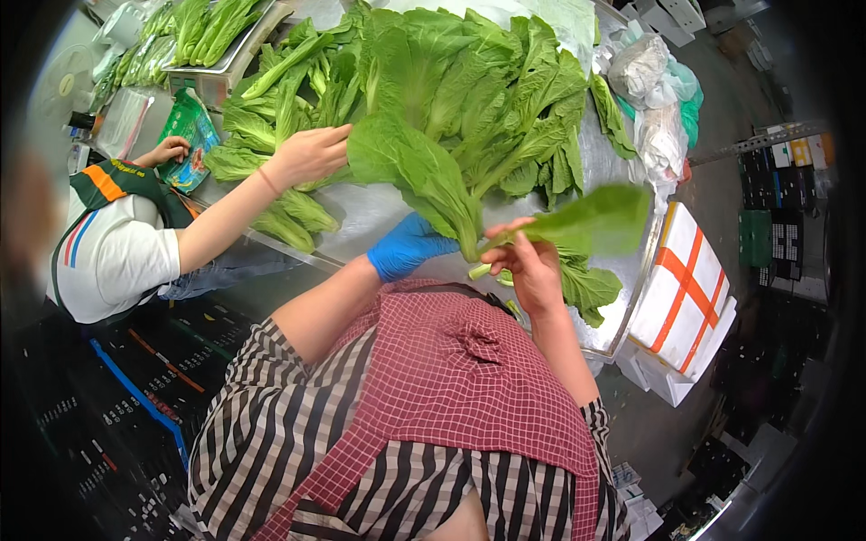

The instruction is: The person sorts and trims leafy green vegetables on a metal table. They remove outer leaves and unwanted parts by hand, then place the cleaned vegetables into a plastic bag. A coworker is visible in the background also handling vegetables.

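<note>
My left hand (411, 247), in a blue glove, grips the base of a leafy green vegetable head (433, 172) over the metal table's near edge. Bare and to its right, my right hand (526, 260) pinches the stalk of a single green leaf (595, 220), which is blurred and points right. That leaf's stalk end lies close to the head's base. Beyond my hands spreads a large pile of leafy greens (473, 81). Loose leaves (590, 287) and a cut stalk piece lie on the table beside and below my right hand.
At the left a co-worker's hand (314, 155) reaches to the greens; the other touches a green plastic bag (193, 142). Behind is a scale (226, 71) bearing greens. Plastic bags (653, 88) hang at the table's right edge (643, 291), above a white foam box with orange tape (683, 291).
</note>
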Available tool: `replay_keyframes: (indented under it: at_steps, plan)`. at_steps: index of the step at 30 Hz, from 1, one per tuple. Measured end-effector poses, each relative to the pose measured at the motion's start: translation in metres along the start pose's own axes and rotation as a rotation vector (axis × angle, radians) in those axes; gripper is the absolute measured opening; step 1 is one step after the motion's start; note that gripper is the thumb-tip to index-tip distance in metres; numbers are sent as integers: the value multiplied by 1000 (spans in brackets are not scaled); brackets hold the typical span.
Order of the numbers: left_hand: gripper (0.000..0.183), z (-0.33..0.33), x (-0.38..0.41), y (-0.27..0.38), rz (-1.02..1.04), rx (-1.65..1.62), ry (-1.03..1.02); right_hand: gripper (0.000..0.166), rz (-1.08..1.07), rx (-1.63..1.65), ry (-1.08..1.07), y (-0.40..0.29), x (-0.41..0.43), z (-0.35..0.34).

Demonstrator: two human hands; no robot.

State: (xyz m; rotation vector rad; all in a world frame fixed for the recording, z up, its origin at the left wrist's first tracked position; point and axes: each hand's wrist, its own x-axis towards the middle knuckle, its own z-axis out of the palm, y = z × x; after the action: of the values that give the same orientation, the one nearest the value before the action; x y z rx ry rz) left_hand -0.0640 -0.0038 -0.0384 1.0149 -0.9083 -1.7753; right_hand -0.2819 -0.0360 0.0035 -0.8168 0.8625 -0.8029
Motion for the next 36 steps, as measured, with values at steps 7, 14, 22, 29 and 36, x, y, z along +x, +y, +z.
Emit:
replay_keyframes:
  at_steps: [7,14,22,29,36]
  plan:
    - [45,-2,4,-15,-51,-278,-43,41,47,84,17,15,-25,-22]
    - [40,12,6,-7,-102,-457,-29,42,29,260,107,16,-44,-27]
    - [40,15,9,-1,-11,-358,130,17,-92,58,580,26,-60,-50]
    - [40,-25,-5,8,113,-108,363,24,-207,-223,707,36,-63,-135]
    - [35,-70,-18,29,268,5,553,23,99,-701,842,58,-58,-207]
